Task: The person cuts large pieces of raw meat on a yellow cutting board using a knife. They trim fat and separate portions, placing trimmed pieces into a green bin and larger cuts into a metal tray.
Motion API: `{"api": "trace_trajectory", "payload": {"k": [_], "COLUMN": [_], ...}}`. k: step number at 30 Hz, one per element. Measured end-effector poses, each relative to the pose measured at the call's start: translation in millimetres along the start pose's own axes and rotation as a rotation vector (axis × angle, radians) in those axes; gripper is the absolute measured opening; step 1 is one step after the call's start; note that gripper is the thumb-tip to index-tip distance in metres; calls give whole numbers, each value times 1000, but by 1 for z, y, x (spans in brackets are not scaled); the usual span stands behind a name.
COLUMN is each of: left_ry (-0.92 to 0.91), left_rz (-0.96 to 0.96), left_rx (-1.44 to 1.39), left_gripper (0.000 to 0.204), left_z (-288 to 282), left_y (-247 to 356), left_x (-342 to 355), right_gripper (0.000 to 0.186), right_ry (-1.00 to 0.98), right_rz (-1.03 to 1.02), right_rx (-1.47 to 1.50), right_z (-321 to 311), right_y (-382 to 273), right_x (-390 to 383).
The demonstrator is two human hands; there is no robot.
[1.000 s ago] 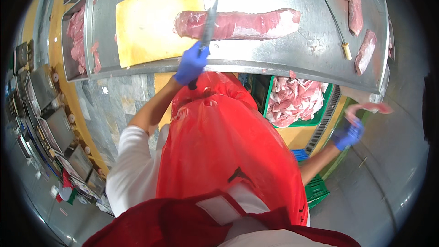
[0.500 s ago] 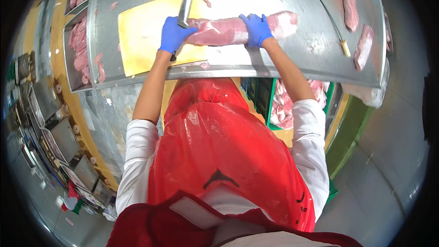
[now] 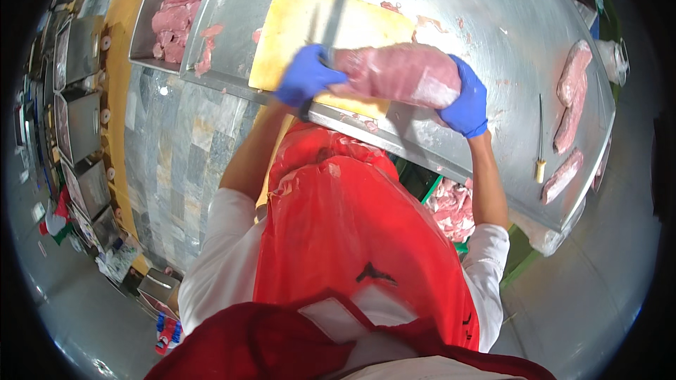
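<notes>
Between my two blue-gloved hands is a thick, pale pink pork loin point(image 3: 401, 74), apparently raised above the cutting board and table, with a shadow below it. My left hand point(image 3: 306, 77) is closed around a knife point(image 3: 338, 10), its blurred blade pointing away from me and its dark handle end showing below the fist. The same hand's thumb and fingers press on the loin's left end. My right hand point(image 3: 466, 102) wraps round the loin's right end; some of its fingers are hidden behind the meat. Partly beneath the loin lies the yellow cutting board point(image 3: 289, 28).
On the metal table point(image 3: 507, 56) at the right lie a thin sharpening steel point(image 3: 541, 134), a long meat strip point(image 3: 574, 95) and a shorter piece point(image 3: 563, 176). A metal tray point(image 3: 144, 39) of meat stands far left. Below the front edge, a green crate point(image 3: 429, 190) holds trimmings.
The loin has come up off the board and table. My right hand has slid from its top to its right end. My left hand keeps the knife; the whole view has turned.
</notes>
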State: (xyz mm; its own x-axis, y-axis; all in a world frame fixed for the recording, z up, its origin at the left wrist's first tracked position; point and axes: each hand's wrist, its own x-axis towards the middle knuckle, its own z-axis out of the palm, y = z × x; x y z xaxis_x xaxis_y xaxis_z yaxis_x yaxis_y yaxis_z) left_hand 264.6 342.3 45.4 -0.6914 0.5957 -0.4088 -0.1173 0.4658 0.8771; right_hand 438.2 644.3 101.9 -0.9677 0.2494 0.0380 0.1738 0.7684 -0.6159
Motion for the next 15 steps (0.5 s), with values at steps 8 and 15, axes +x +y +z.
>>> {"api": "trace_trajectory", "payload": {"k": [8, 15], "left_ry": [320, 484], "left_rz": [-77, -56], "left_rx": [506, 452], "left_gripper": [46, 43], "left_z": [-206, -230], "left_y": [-80, -169], "left_x": [26, 23], "right_gripper": [101, 104], "right_ry": [-172, -497], "right_rz": [-130, 209], "right_rx": [-409, -392], "right_z": [145, 196], "right_y": [-78, -83], "right_x": [113, 117]}}
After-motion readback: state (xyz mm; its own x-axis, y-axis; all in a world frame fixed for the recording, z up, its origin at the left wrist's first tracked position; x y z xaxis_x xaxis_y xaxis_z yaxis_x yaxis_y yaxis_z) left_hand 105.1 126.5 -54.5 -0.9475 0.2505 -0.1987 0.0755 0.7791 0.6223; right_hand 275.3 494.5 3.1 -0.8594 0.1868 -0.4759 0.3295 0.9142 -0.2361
